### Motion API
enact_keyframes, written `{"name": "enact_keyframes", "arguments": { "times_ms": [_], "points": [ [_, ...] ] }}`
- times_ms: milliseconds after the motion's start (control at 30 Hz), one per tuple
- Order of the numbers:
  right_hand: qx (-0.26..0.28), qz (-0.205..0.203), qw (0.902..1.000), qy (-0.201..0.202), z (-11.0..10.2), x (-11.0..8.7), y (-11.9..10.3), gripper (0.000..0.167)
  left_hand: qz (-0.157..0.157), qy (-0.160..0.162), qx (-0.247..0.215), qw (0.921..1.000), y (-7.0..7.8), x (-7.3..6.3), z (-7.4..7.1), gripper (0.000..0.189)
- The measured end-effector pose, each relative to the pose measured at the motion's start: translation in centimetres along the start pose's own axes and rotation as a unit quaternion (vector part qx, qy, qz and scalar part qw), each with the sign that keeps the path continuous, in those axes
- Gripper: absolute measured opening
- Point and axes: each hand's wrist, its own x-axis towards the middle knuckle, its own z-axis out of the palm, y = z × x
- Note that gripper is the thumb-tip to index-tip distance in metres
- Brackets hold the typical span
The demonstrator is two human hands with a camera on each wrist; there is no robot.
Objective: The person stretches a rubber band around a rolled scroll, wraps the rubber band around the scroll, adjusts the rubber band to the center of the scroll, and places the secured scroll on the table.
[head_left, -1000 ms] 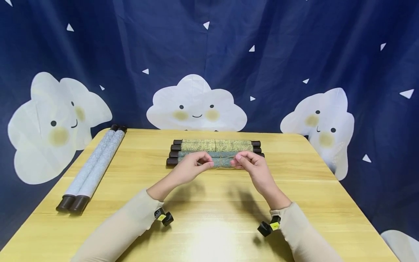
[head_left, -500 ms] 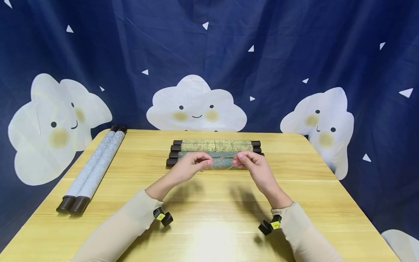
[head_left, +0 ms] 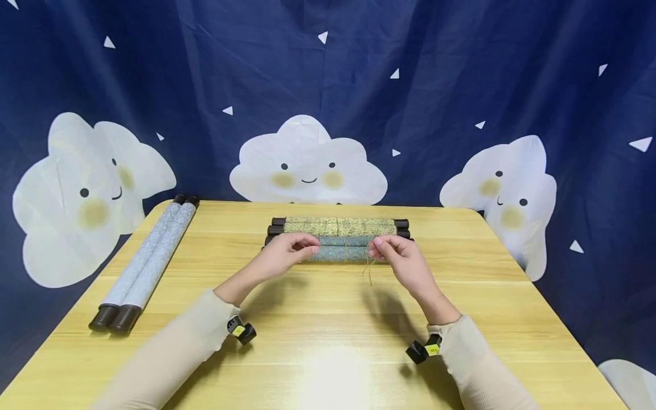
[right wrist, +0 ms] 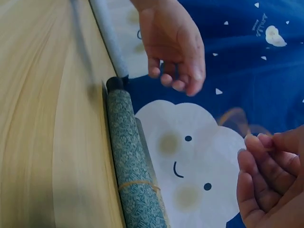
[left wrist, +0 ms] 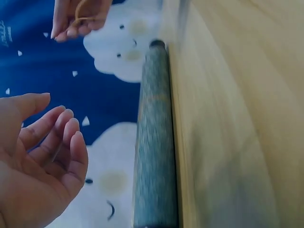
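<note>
A teal patterned scroll (head_left: 333, 253), its two rolls side by side with dark end caps, lies across the table under both hands. One tan cord (right wrist: 137, 184) goes round its middle. Between thumb and fingertips my right hand (head_left: 407, 267) pinches a loose thin tan cord (right wrist: 232, 115); its ends dangle below the fingers in the head view. My left hand (head_left: 277, 256) hovers over the scroll's left part, thumb apart from its loosely bent fingers, holding nothing, as the left wrist view shows. Its far-left cap is mostly hidden by that hand.
Right behind the teal scroll lies a yellow patterned scroll (head_left: 312, 227), tied at its middle. A pale grey-blue scroll (head_left: 148, 259) lies slantwise along the table's left side. A dark blue curtain (head_left: 353, 68) with clouds hangs behind the wooden table (head_left: 492, 336).
My left hand has moved left, away from the scroll's middle. The right hand has shifted slightly right, and the cord that stretched near the scroll's middle now dangles from it.
</note>
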Motion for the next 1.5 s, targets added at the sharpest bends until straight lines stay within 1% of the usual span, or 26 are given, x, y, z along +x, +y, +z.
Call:
{"name": "enact_keyframes", "arguments": {
  "times_ms": [133,267,367,500,633,733,833,933,1033,1067,1167,1233,1300,1333,1400,1500],
  "points": [
    [-0.048,0.001,0.9988,0.006,-0.3,0.2,0.1,0.026,-0.007,0.015,0.019,0.9997,-1.3,-0.4,-1.7,0.031],
    [-0.076,0.003,0.997,0.009,-0.4,0.2,0.1,0.024,-0.021,0.034,0.041,0.9984,-2.6,-0.7,-3.4,0.028],
    [-0.095,0.002,0.9954,0.012,-0.4,0.2,0.0,0.023,-0.041,0.046,0.066,0.9959,-3.4,-1.0,-4.7,0.027],
    [-0.121,-0.005,0.9925,0.018,-0.4,0.1,0.0,0.021,-0.073,0.057,0.116,0.9889,-4.8,-1.5,-6.5,0.028],
    [-0.141,-0.01,0.9896,0.026,-0.6,0.1,0.0,0.018,-0.104,0.067,0.169,0.9779,-6.2,-2.0,-8.2,0.029],
    [-0.15,-0.007,0.9882,0.03,-0.7,0.1,0.0,0.021,-0.121,0.075,0.202,0.9689,-7.0,-2.5,-9.4,0.028],
    [-0.155,-0.003,0.9875,0.031,-0.7,0.1,0.0,0.025,-0.129,0.084,0.24,0.9586,-7.6,-3.0,-10.7,0.027],
    [-0.157,0.0,0.9871,0.033,-0.7,0.1,0.0,0.025,-0.133,0.093,0.271,0.9488,-8.8,-3.5,-11.9,0.027],
    [-0.16,0.003,0.9865,0.034,-0.7,0.1,0.0,0.025,-0.152,0.095,0.289,0.9403,-10.2,-4.0,-13.2,0.028],
    [-0.16,0.005,0.9865,0.034,-0.7,0.2,0.0,0.026,-0.157,0.095,0.29,0.9393,-10.7,-4.2,-13.6,0.029],
    [-0.162,0.007,0.9862,0.033,-0.7,0.2,0.1,0.029,-0.178,0.09,0.297,0.9337,-11.6,-4.7,-14.7,0.03],
    [-0.162,0.007,0.9862,0.034,-0.7,0.2,0.1,0.03,-0.183,0.087,0.31,0.929,-12.2,-4.9,-15.4,0.032],
    [-0.163,0.006,0.9861,0.033,-0.7,0.2,0.1,0.03,-0.187,0.083,0.332,0.9209,-12.7,-5.2,-15.9,0.034],
    [-0.164,0.004,0.9858,0.033,-0.7,0.2,0.1,0.029,-0.194,0.082,0.339,0.9168,-12.9,-5.3,-16.1,0.036],
    [-0.168,0.004,0.9852,0.032,-0.7,0.2,0.1,0.028,-0.219,0.078,0.347,0.9088,-13.5,-5.5,-16.4,0.043],
    [-0.175,0.004,0.9841,0.029,-0.7,0.2,0.1,0.028,-0.274,0.074,0.328,0.901,-14.1,-6.0,-16.7,0.057]
  ]
}}
